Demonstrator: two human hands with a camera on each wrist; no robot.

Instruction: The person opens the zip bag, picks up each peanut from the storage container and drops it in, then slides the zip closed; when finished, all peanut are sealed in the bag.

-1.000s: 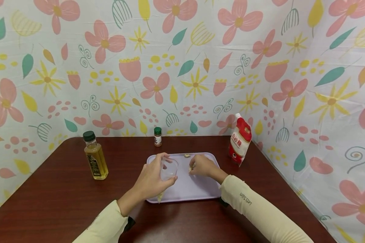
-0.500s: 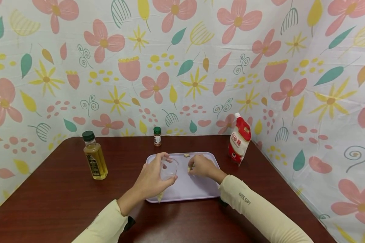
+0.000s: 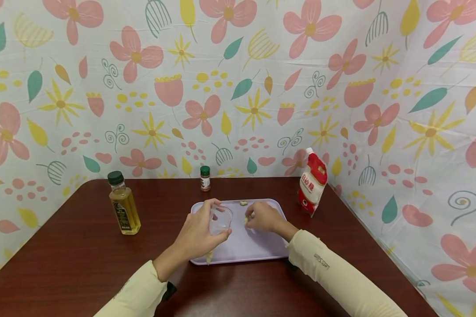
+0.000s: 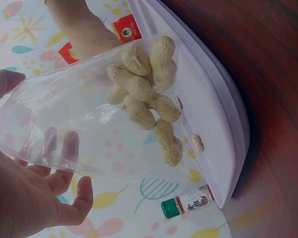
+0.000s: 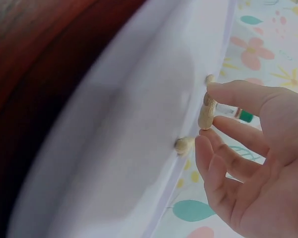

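My left hand (image 3: 198,231) grips a clear plastic bag (image 4: 84,114) by its mouth, which is spread into a rounded opening. Several unshelled peanuts (image 4: 134,84) lie gathered at the bottom of the bag, over the near left part of the lilac tray (image 3: 250,251). Over the tray's right half, my right hand (image 3: 265,216) pinches a single peanut (image 5: 206,113) between thumb and fingertips. Close by on the tray lies another peanut (image 5: 185,145), partly behind the fingers in the right wrist view. One more loose peanut (image 3: 243,203) rests by the tray's far rim.
An oil bottle (image 3: 125,207) with a dark cap stands left on the brown table (image 3: 63,264). Behind the tray is a small green-capped seasoning jar (image 3: 205,179). A red and white sugar pouch (image 3: 312,182) stands right of the tray. Patterned cloth (image 3: 222,110) hangs behind the table.
My right hand has shifted very slightly left with the peanut between its fingers. My left hand and the bag stay in place.
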